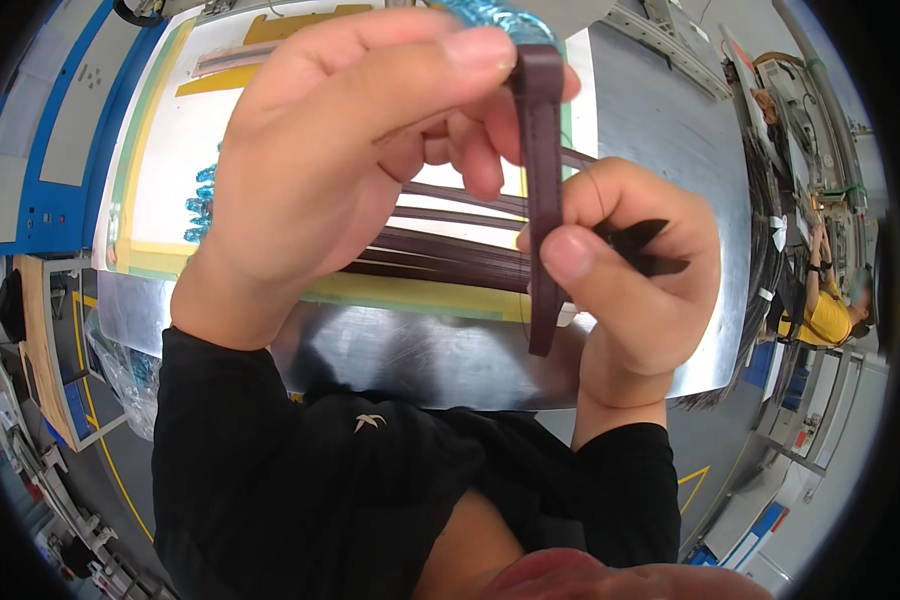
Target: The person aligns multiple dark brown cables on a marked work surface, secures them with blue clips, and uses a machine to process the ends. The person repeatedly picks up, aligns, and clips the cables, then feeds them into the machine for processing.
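Note:
A dark brown stitched leather-like strap (544,180) hangs upright in front of me, raised above the table. My left hand (370,120) pinches its upper end between thumb and fingers, beside a shiny blue plastic wrapping (505,18). Lower down, the thumb and forefinger of my right hand (640,270) grip the same strap. Two black pointed blades (642,247), like those of thread snips, stick out of that hand; their handle is hidden. Loose fine threads show near the strap. Behind it, several similar brown straps (450,245) lie side by side, with blue-wrapped ends (202,205) at the left.
The metal table (660,130) carries a white sheet edged with yellow and green tape (150,256). Yellow flat pieces (232,80) lie at the back. A blue cabinet (55,170) stands left. Dark strands (760,250) hang along the right edge; a person in yellow (830,315) is farther off.

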Motion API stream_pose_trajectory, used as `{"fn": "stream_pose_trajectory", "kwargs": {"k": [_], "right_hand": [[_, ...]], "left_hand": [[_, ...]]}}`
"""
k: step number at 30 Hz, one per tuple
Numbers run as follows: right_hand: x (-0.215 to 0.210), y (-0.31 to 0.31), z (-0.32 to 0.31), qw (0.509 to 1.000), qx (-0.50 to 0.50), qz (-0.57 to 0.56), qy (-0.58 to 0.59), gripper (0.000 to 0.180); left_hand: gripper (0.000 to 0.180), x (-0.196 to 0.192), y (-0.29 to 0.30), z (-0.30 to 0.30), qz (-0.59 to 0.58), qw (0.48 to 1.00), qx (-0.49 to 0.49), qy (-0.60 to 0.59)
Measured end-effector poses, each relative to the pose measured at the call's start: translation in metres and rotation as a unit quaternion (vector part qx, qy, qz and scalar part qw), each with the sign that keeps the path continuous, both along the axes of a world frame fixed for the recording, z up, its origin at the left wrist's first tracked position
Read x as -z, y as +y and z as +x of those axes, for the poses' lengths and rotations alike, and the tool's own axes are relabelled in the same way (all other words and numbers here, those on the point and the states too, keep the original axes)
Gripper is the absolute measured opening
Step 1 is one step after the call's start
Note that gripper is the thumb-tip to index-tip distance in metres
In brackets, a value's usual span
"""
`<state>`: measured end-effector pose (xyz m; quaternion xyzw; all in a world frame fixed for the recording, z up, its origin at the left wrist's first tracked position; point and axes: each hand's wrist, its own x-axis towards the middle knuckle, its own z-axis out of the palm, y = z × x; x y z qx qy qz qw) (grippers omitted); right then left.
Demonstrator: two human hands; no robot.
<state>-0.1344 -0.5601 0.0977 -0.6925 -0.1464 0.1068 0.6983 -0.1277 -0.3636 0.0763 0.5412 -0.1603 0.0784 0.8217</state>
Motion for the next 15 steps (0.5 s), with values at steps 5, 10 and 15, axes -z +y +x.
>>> {"fn": "stream_pose_trajectory", "kwargs": {"k": [5, 10, 15], "right_hand": [[0.003, -0.002, -0.001, 1.000, 0.017, 0.022, 0.000, 0.016], [0.001, 0.000, -0.002, 0.999, 0.022, 0.018, 0.014, 0.016], [0.002, -0.001, -0.001, 1.000, 0.022, -0.001, -0.008, 0.015]], "left_hand": [[0.057, -0.006, 0.024, 0.008, 0.067, 0.996, 0.064, 0.012], [0.055, 0.009, 0.016, 0.007, 0.022, 0.994, 0.103, -0.042], [0.056, 0.012, 0.018, 0.010, 0.030, 0.994, 0.098, -0.032]]}}
